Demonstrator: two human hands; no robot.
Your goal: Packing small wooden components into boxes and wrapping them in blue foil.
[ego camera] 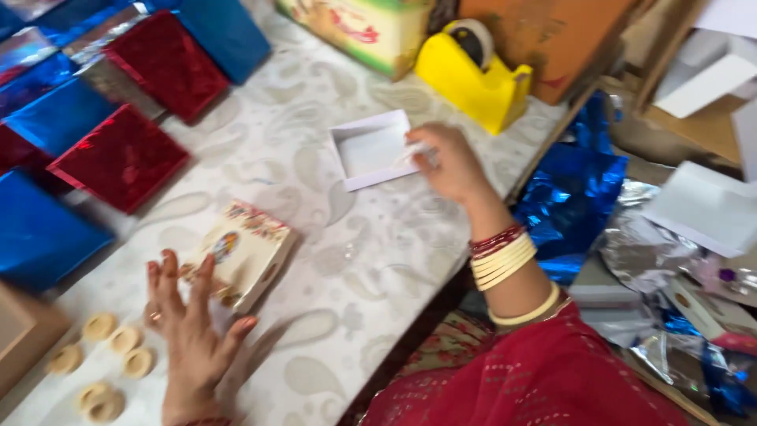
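On the pale patterned table (347, 260), the left hand (193, 331) lies spread with fingers open, its fingertips touching the near edge of a small cream printed box (244, 252) that lies flat; it grips nothing. Just left of that hand sit several round tan discs (110, 355), scattered close together near the table's front edge. Farther back, the right hand (449, 162) reaches to a shallow white box tray (371, 150), thumb and fingers pinched on its right rim; the blur hides exactly how tight the pinch is. Behind that tray stands a yellow tape dispenser (473, 79), with a cream and green carton (363, 28) to its left and a brown cardboard box (552, 35) to its right. Along the table's left side lie flat square packets wrapped in shiny foil, red packets (126, 158) and blue packets (47, 233) side by side. Off the table's right edge, crumpled blue foil (572, 197) and silver foil (646, 252) lie in a heap beside white card pieces (710, 209).
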